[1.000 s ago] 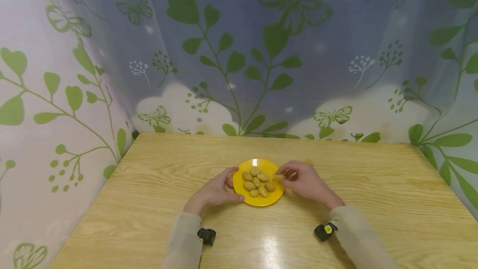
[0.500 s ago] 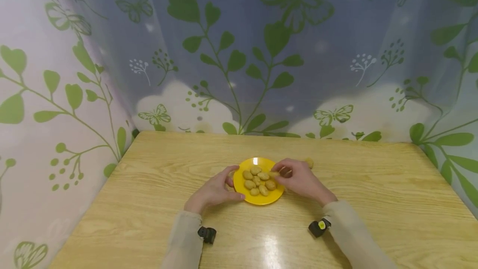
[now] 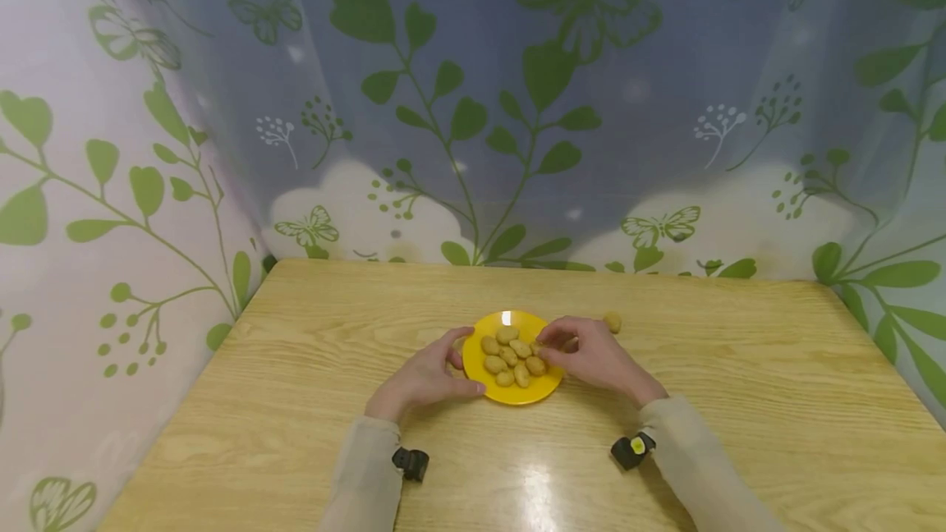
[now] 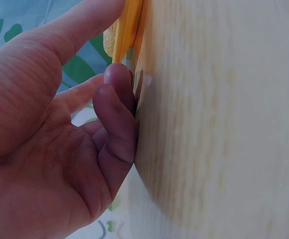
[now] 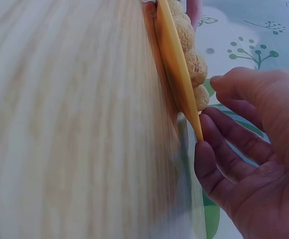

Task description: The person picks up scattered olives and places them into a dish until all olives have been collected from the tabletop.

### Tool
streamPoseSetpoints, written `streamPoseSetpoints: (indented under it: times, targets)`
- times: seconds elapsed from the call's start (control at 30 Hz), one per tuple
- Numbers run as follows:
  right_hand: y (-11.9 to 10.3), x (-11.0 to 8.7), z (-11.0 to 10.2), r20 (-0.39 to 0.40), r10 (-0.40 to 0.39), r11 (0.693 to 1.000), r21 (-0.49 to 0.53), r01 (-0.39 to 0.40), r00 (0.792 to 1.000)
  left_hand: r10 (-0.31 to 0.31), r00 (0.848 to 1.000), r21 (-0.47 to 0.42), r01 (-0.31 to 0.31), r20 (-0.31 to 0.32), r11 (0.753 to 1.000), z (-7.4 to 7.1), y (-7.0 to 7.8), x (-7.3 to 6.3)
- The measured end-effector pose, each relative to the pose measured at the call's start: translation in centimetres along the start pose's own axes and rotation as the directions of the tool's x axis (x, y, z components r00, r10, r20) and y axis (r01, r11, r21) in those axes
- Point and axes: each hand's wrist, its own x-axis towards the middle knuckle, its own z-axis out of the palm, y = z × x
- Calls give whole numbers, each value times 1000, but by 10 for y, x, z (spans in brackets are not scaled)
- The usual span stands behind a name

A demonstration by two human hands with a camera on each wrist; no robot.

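Observation:
A round yellow plate (image 3: 488, 394) lies mid-table, bearing a cluster of tan walnuts (image 3: 506, 358) with rough shells. My left hand (image 3: 420, 380) holds the plate's left side, the thumb at the near rim and the fingers curled round the edge; the left wrist view shows the plate (image 4: 130, 25) between them. Over the right rim is my right hand (image 3: 591, 351). Its thumb and fingers are parted beside a walnut (image 5: 201, 97) on the plate, a gap showing between thumb and shell. Its lower fingers touch the plate's edge in the right wrist view.
One more walnut (image 3: 612, 322) lies on the wooden table (image 3: 296, 351), just beyond my right hand. A curtain (image 3: 473, 146) with green leaves and butterflies hangs behind the table's far edge.
My right hand has moved slightly left and its fingers have let go of a walnut, which now sits at the plate's right side. The left hand keeps its hold on the plate.

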Motion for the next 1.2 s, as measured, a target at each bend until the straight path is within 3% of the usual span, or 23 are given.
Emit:
streamPoseSetpoints:
  times: [0.37,0.57,1.2]
  targets:
    - [3,-3,-4,-29,23,1000,21,-22,999,1,1000,-8,-1,-2,1000,0,0,1]
    - [7,-5,-10,-62,-2,1000,27,4,998,2,1000,-9,-2,-1,1000,0,0,1]
    - [16,-14,-29,-149,1,1000,-19,-4,989,-4,1000,-4,4,-7,1000,0,1,-1]
